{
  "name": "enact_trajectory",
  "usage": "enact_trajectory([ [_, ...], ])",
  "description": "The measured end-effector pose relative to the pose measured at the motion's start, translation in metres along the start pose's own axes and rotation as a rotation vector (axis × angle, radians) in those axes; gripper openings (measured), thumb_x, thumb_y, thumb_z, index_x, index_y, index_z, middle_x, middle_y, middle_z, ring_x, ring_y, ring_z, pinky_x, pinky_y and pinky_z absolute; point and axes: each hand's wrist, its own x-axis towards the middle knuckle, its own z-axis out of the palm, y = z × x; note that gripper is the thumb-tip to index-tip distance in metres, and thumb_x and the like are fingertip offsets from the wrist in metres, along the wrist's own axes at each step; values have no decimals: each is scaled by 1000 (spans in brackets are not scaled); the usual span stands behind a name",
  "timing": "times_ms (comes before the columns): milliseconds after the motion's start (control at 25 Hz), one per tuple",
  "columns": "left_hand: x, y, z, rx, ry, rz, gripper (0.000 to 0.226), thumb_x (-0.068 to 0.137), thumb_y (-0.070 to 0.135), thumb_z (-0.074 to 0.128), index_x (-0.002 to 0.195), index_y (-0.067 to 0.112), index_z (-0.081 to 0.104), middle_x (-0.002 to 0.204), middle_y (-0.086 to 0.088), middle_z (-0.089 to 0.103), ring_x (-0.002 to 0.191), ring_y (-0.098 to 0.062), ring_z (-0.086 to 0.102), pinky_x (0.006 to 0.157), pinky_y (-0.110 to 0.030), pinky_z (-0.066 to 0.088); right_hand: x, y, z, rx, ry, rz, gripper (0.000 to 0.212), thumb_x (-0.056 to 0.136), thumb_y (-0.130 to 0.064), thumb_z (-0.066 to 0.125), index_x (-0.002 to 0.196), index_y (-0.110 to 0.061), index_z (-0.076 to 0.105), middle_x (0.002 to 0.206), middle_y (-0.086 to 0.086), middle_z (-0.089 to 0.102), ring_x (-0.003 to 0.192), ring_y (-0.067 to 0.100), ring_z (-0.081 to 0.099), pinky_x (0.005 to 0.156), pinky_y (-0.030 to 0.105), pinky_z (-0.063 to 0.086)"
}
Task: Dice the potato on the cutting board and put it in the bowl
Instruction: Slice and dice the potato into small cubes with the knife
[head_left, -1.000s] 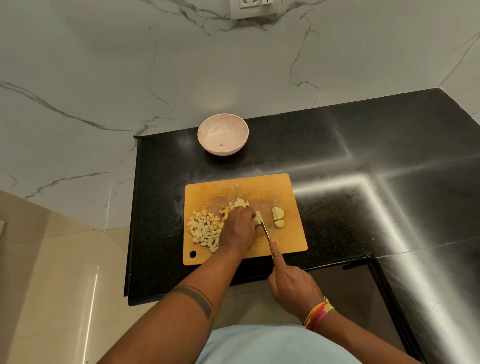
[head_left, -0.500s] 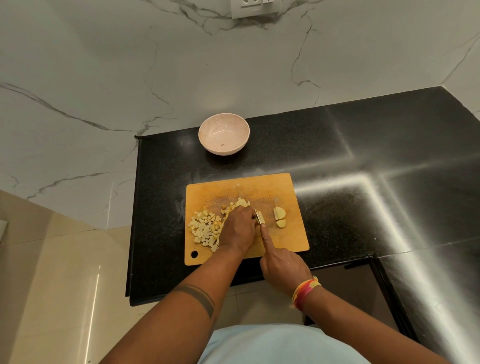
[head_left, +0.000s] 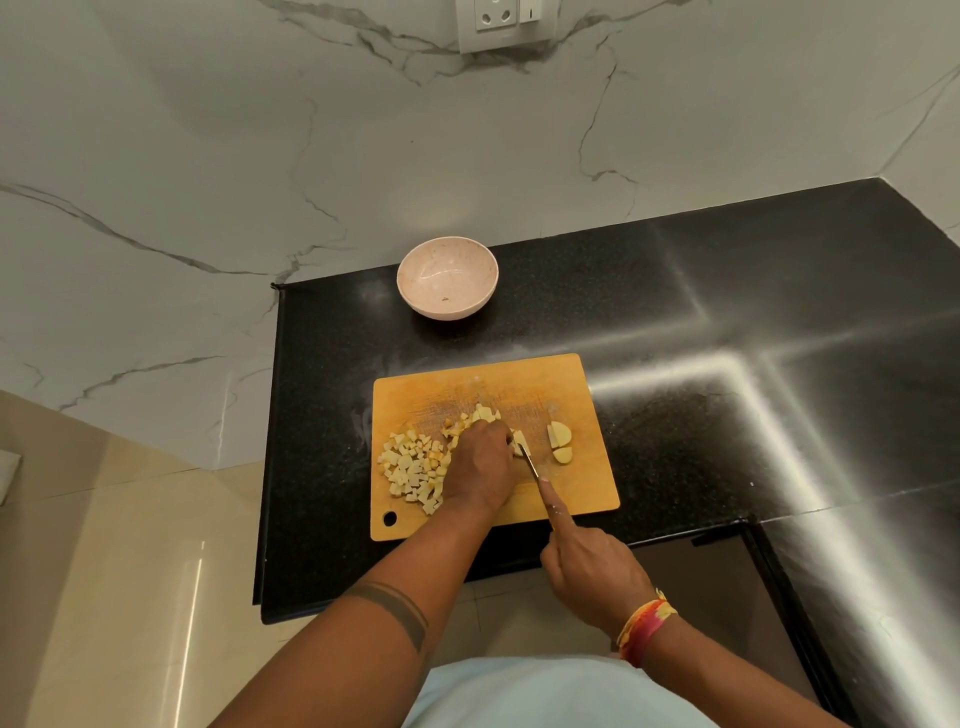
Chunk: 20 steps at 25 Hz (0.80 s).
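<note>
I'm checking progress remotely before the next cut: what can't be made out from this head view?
- Potato piece being cut: mostly hidden under the left hand.
- Knife: the handle is buried in the right hand; only a thin sliver of blade shows.
- Diced pile: its right part is covered by the left hand.
- Speck in the bowl: too small to identify.

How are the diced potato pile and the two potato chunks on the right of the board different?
The diced potato pile is many small cubes; the two potato chunks are larger, rounded pieces not yet diced. The pile lies on the board's left, beside the left hand; the chunks lie apart on the right, beyond the knife. Both are pale yellow and rest on the cutting board.
</note>
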Motion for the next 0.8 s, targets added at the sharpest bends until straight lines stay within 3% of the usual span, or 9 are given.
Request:
enact_trajectory([
  [80, -1, 6, 0, -16, 18, -36, 23, 100, 19, 47, 115, 13, 62, 114, -8, 60, 111, -27, 56, 87, -36, 45, 0, 5, -3, 43, 50, 13, 83, 99, -32, 38, 157, -40, -21, 64, -6, 56, 55, 20, 56, 56, 45, 49],
  [240, 0, 16, 3, 29, -1, -62, 49, 98, 47, 55, 133, 14, 52, 127, -8, 52, 119, -27, 51, 95, -40, 49, 4, 7, -8, 71, 93, 68, 83, 99, -31, 39, 157, -42, -20, 62, -5, 55, 53, 19, 55, 56, 45, 49],
  [560, 7, 9, -5, 49, -71, 201, 36, 100, 23, 57, 136, 18, 55, 134, -2, 49, 127, -22, 42, 103, -36, 42, 15, 1, -11, 95, 56, 102, 83, 98, -28, 41, 159, -39, -15, 63, -2, 57, 53, 21, 55, 52, 40, 45],
  [800, 4, -1, -1, 63, -29, 126, 38, 99, 32, 63, 133, 18, 57, 128, -2, 49, 121, -21, 47, 98, -34, 46, 18, -1, -14, 84, 51, 107, 82, 100, -26, 41, 161, -36, -13, 62, -2, 54, 50, 18, 51, 47, 34, 37],
])
